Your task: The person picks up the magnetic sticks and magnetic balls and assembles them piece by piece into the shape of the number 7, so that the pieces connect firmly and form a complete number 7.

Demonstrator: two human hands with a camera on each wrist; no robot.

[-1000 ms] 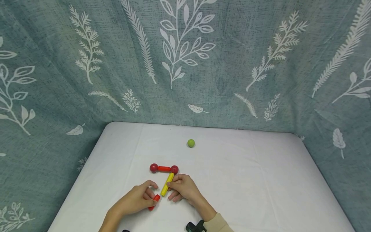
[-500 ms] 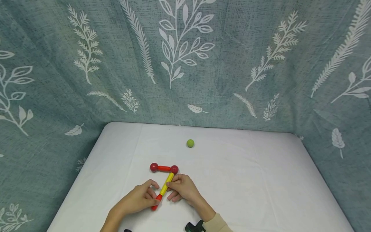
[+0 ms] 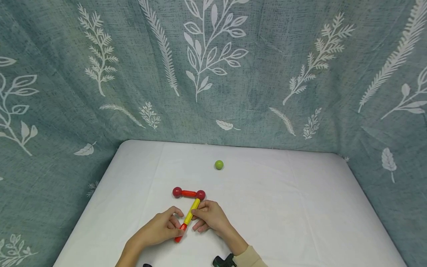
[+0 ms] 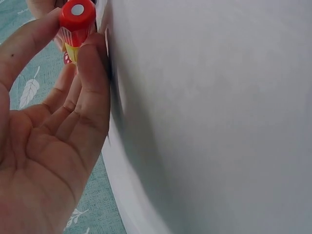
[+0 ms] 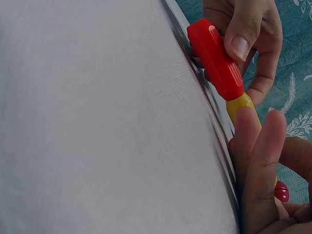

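Observation:
My left hand [image 3: 156, 230] pinches a short red rod [image 3: 178, 239] between thumb and fingers. In the left wrist view, the red rod's near end [image 4: 70, 18] carries a small silver disc. Its other end meets a yellow rod [image 3: 188, 218], and the two lie in one slanting line. My right hand [image 3: 215, 218] holds the yellow rod between thumb and fingers. The yellow rod's far end touches a dark red ball [image 3: 201, 195]. From that ball a second red rod [image 3: 189, 194] runs left to another dark red ball [image 3: 177, 192].
A green ball [image 3: 219, 165] lies alone farther back on the white-covered table [image 3: 267, 193]. A black object [image 3: 222, 261] sits by the right sleeve [image 3: 251, 257] at the front edge. Behind the table hangs a teal leaf-patterned cloth [image 3: 257, 74].
The left hand's red rod has swung into line with the yellow rod, closing the gap between their ends. In the last half second hardly anything has moved.

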